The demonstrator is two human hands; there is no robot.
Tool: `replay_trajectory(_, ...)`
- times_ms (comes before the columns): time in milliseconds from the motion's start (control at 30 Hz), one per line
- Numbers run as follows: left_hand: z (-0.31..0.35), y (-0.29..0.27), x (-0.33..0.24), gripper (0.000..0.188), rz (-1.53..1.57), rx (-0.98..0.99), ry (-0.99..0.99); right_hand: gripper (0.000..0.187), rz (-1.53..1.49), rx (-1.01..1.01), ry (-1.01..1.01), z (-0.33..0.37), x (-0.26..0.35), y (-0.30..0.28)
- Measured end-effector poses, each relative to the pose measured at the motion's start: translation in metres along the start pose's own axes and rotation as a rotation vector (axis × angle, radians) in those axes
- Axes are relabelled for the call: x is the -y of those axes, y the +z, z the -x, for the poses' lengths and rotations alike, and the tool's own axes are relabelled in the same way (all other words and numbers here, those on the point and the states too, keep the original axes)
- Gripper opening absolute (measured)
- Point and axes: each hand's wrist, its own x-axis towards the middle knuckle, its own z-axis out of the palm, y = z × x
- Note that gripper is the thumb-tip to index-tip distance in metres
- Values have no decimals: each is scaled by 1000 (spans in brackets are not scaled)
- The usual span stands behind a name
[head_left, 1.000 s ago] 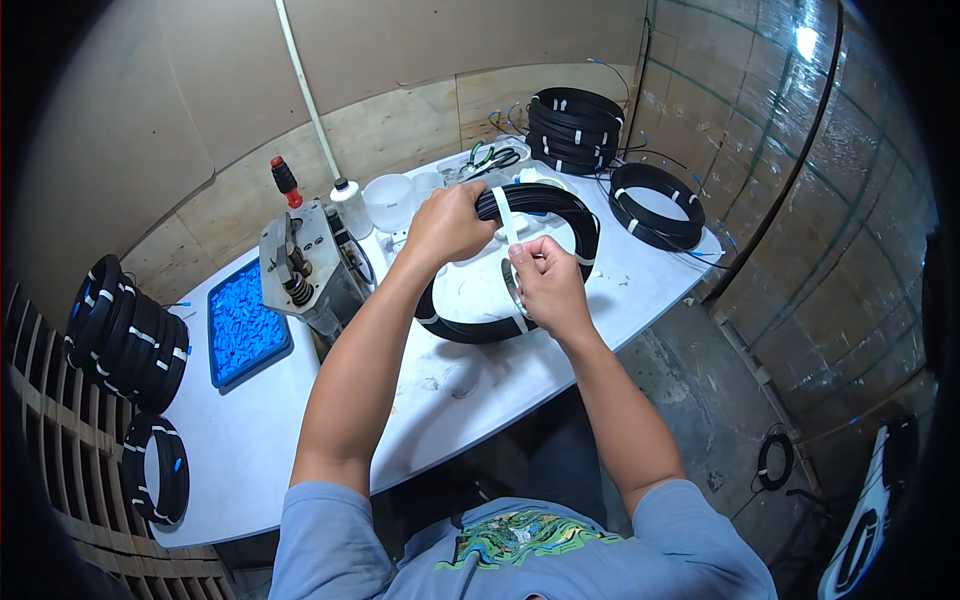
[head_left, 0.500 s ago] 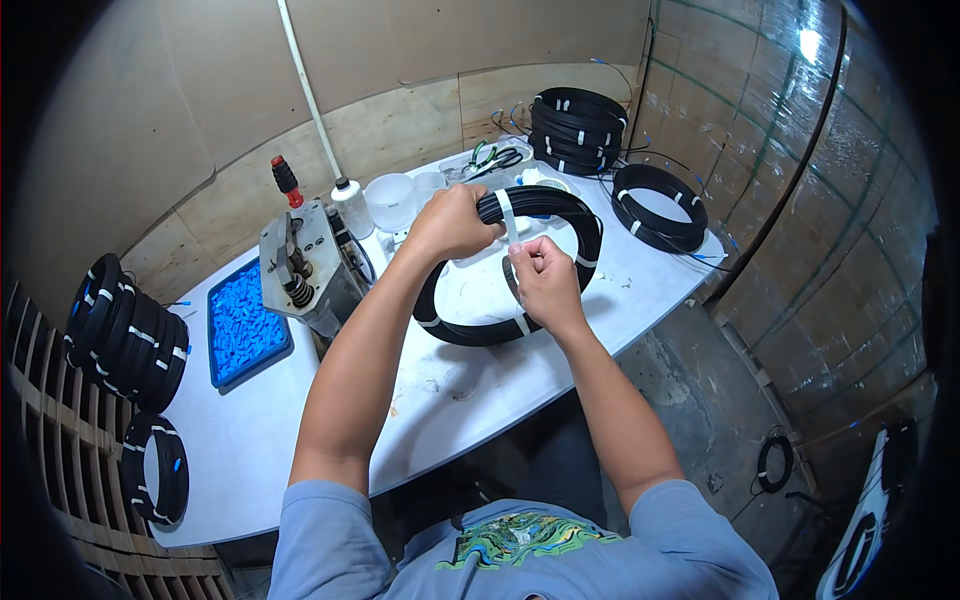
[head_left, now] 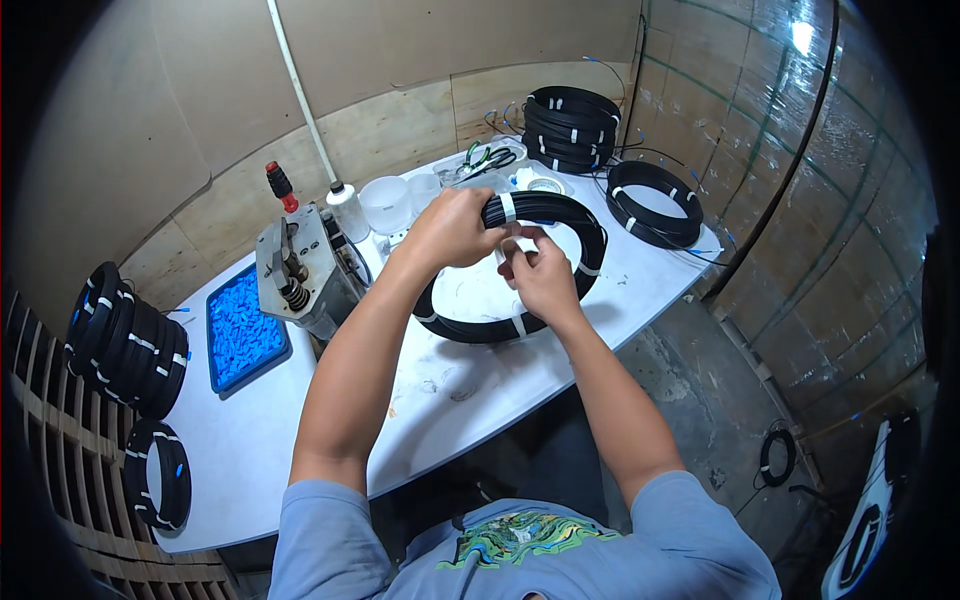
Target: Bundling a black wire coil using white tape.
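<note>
while gripped, both hands (head_left: 500, 250) on cable coil (head_left: 560, 215)

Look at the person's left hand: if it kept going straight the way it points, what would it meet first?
The left hand points toward the table's far right. Past the black cable coil it already grips, the next thing is probably the separate coil lying flat there, though depth is unclear.
</note>
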Motion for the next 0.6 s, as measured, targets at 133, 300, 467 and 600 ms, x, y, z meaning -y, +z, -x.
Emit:
replay_trajectory(133,6,1,-2,33,-6,-11,28,31,486,-179,-558,27,10,-40)
replay_trajectory(300,10,-12,-11,31,2,63,-52,20,375,-238,-690,8,85,-79)
replay_trajectory(467,4,-2,-29,30,-7,73,1,36,520,760,-345,-128,65,-83)
replay_trajectory(600,12,-4,-19,27,-48,46,12,45,362,1220,396,-134,80,-53)
